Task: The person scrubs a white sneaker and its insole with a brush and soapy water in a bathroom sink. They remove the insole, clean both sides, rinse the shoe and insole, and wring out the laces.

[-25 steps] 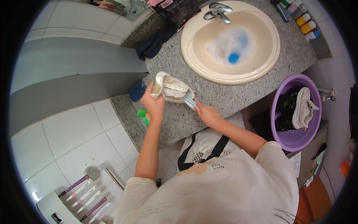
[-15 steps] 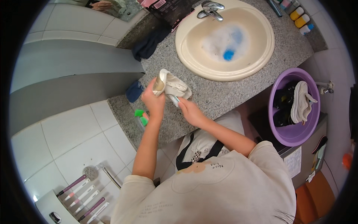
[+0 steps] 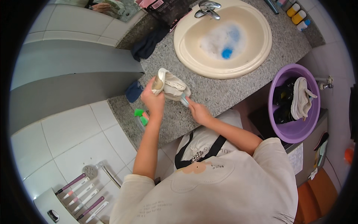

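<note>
As suds fill part of the cream sink [image 3: 261, 61], a person works a pale blue brush [image 3: 184, 100] at the front end of a white shoe [image 3: 175, 87] over the granite worktop [image 3: 223, 89]. The left hand [image 3: 153, 100] is clamped on the shoe's heel end; the right hand [image 3: 200, 112] grips the brush, the two hands apart with the shoe between them. Whether the shoe rests on the stone or is held just above it cannot be told.

The brushing looks to be under way rather than finished. The row of eyelets shows no lace, but how much of the upper is clean cannot be judged from here. A second pale shoe [image 3: 300, 99] lies among dark items [image 3: 284, 112] in a purple basin [image 3: 294, 134] at right; whether it has been scrubbed or awaits its turn is unclear. Rinsing would seem to remain, at least for the shoe in hand.

The held shoe's long axis slants from upper left to lower right, the ankle opening at the left hand, the toe pointing toward the right hand and slightly back toward the person.
</note>
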The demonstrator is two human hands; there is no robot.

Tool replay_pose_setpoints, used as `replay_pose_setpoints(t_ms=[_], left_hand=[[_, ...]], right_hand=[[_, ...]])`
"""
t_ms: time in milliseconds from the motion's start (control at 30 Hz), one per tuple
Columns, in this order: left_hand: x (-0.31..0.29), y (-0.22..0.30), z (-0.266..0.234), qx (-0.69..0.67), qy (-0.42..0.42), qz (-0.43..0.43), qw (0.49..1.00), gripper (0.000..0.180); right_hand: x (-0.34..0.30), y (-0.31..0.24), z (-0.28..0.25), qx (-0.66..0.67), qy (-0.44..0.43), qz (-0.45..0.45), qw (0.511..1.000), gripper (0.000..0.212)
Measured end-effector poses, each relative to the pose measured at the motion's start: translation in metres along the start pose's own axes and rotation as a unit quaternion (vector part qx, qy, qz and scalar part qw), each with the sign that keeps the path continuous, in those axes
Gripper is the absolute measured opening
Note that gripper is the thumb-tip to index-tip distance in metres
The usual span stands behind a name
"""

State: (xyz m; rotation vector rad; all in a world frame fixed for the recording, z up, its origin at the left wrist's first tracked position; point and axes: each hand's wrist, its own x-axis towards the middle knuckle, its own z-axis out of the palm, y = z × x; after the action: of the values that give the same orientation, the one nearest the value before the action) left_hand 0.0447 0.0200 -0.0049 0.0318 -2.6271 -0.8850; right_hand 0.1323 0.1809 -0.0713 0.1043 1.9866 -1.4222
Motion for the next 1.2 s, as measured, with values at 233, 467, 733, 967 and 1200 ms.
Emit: replay_pose_setpoints(t_ms=[233, 467, 733, 967, 1200], left_hand=[[0.001, -0.001, 0.003, -0.011, 0.010, -0.002, 1.000, 0.034], [0.001, -0.003, 0.001, -0.021, 0.011, -0.004, 1.000, 0.034], [-0.003, -0.009, 0.002, -0.017, 0.022, -0.016, 0.999, 0.034], [-0.001, -0.009, 0.001, -0.019, 0.015, -0.016, 1.000, 0.034], [0.000, -0.004, -0.009, -0.030, -0.022, -0.003, 0.999, 0.031]], right_hand=[[0.011, 0.027, 0.017, 0.054, 0.070, -0.110, 0.990, 0.043], [0.013, 0.020, 0.031, 0.164, 0.083, -0.165, 0.969, 0.041], [0.018, 0.021, 0.043, 0.146, 0.121, -0.217, 0.958, 0.041], [0.001, -0.023, 0.029, 0.178, 0.096, -0.191, 0.961, 0.041], [0.020, 0.031, -0.053, -0.346, 0.049, -0.241, 0.905, 0.049]])
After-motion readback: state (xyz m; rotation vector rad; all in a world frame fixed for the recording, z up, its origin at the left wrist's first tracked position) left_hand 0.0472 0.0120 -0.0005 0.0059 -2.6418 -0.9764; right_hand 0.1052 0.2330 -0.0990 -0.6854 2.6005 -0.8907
